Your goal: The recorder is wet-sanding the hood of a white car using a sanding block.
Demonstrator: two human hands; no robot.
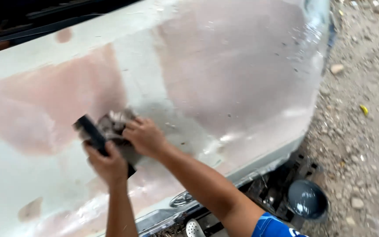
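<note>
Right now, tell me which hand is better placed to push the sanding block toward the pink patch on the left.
Left, probably. The left hand grips the black sanding block directly on that side, nearest the pink patch. The right hand presses the grey abrasive sheet from the far side.

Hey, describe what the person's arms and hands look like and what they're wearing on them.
Both hands are bare: no gloves, rings, watch or wristband show on the left hand or the right hand. Both forearms are uncovered too. The only clothing in view is a bright blue short sleeve with a white marking, on the right upper arm at the bottom edge.
</note>
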